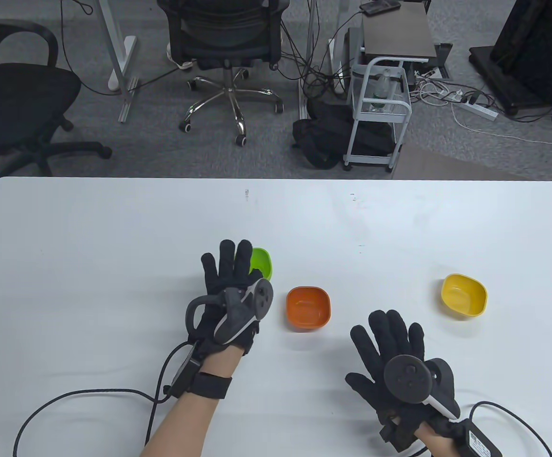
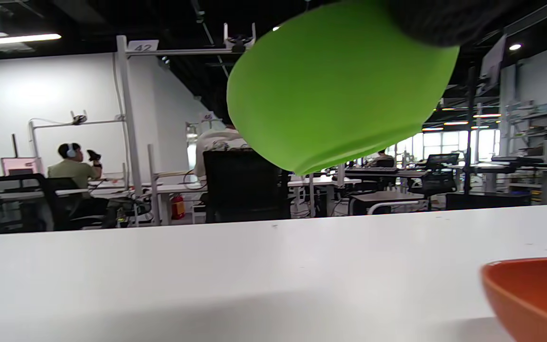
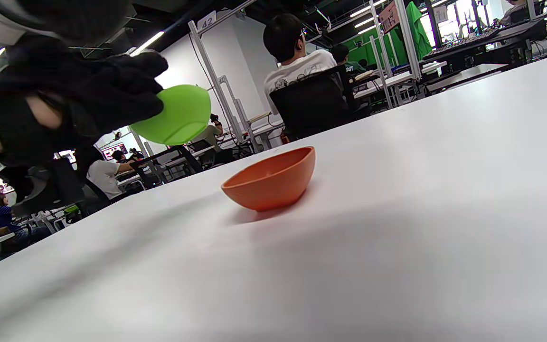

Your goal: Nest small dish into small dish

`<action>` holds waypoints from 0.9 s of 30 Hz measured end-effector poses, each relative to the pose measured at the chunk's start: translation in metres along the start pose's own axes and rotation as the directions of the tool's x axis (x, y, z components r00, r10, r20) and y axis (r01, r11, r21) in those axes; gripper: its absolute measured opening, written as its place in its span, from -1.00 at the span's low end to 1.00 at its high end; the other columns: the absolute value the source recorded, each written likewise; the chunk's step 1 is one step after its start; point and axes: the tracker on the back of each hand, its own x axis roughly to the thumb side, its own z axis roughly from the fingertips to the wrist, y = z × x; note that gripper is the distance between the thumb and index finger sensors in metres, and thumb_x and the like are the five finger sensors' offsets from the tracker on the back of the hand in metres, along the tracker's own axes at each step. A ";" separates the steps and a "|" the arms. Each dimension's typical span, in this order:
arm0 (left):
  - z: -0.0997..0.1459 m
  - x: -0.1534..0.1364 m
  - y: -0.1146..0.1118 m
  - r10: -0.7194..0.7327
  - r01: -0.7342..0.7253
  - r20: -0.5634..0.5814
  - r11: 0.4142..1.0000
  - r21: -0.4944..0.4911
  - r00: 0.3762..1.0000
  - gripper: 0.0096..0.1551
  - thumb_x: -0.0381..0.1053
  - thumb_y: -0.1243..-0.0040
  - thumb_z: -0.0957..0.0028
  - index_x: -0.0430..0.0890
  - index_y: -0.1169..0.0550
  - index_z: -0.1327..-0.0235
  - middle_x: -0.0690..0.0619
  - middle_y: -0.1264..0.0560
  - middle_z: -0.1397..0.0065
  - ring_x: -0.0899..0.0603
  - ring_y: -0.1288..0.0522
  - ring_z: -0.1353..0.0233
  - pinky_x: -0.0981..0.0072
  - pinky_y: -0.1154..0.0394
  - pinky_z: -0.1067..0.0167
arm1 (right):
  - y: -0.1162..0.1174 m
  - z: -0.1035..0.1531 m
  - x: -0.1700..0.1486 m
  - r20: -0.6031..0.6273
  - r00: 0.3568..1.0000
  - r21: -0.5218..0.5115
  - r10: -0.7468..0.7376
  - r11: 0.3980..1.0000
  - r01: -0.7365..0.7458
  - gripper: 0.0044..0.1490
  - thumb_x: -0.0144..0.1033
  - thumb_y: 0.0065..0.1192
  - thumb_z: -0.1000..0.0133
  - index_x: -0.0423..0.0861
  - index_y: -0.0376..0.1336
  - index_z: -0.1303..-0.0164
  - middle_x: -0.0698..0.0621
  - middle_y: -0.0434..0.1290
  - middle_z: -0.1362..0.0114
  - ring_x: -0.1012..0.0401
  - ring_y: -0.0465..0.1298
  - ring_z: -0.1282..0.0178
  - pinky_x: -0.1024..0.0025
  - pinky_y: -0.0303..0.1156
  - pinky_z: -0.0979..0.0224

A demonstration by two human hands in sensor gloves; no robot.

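My left hand (image 1: 232, 276) grips a small green dish (image 1: 262, 263) and holds it lifted off the white table (image 1: 114, 238). In the left wrist view the green dish (image 2: 340, 90) hangs in the air, its underside towards the camera. The right wrist view shows the green dish (image 3: 181, 116) held by my left hand (image 3: 88, 95). A small orange dish (image 1: 308, 308) stands upright on the table just to its right; it also shows in the left wrist view (image 2: 534, 294) and the right wrist view (image 3: 271, 180). My right hand (image 1: 390, 342) is open, fingers spread, holding nothing, in front of and right of the orange dish.
A small yellow dish (image 1: 464, 295) stands on the table at the right, apart from the others. Cables trail from both wrists over the table's near edge. Office chairs and a cart stand beyond the far edge.
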 end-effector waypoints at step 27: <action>0.024 0.099 -0.063 -0.139 0.186 0.304 0.974 -0.129 0.943 -0.50 0.31 -0.05 0.19 0.39 -0.48 -0.08 0.40 0.11 -0.68 -0.04 0.32 -0.74 -0.14 0.40 -0.56 | -0.003 0.001 -0.003 -0.008 1.000 0.004 -0.017 1.000 0.017 0.03 0.21 0.21 0.20 0.32 -0.24 -0.35 0.15 -0.55 -0.57 -0.05 -0.53 -0.64 -0.24 -0.67 -0.46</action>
